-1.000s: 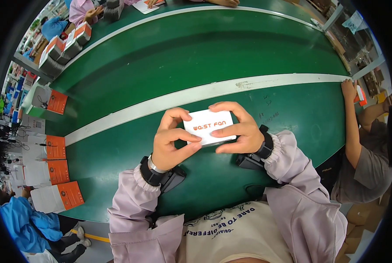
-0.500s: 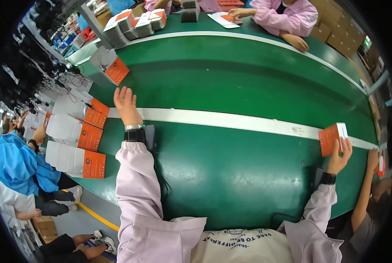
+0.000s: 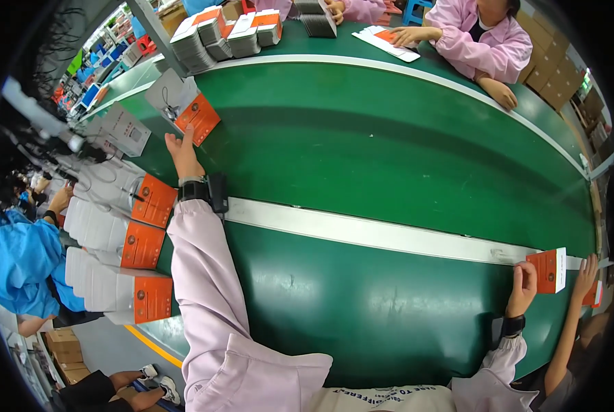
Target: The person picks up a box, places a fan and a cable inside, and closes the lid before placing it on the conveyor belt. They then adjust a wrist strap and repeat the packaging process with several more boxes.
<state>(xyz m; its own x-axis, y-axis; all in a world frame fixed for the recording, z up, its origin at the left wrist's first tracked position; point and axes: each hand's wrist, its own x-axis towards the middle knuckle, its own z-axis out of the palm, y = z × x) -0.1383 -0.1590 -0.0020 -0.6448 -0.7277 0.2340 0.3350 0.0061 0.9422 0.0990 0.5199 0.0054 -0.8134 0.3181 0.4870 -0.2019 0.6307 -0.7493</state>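
My left hand [image 3: 184, 154] reaches to the far left with its fingers apart. Its fingertips touch the near edge of an orange-and-white box [image 3: 200, 118], whose tall white flap stands up at the back and has a dark cord by it. At the right end of the table, my right hand [image 3: 522, 292] is raised with its fingers loosely curled and nothing visible in them. Right beside its fingertips stands a small closed orange-and-white box [image 3: 546, 271]. Along the left edge, several orange-fronted boxes [image 3: 153, 299] stand in a row with white flaps up.
A white strip [image 3: 362, 233] crosses the green table [image 3: 362, 302]. Another person's hand [image 3: 585, 278] is close by on the right, near another orange box [image 3: 593, 294]. Stacks of flat cartons [image 3: 244, 40] and a pink-sleeved person [image 3: 482, 41] are across the table. Someone in blue [image 3: 18, 257] is at left.
My left hand has moved onto the far-left box. My right hand has let go of the small box and shifted to its left side. The view has tilted.
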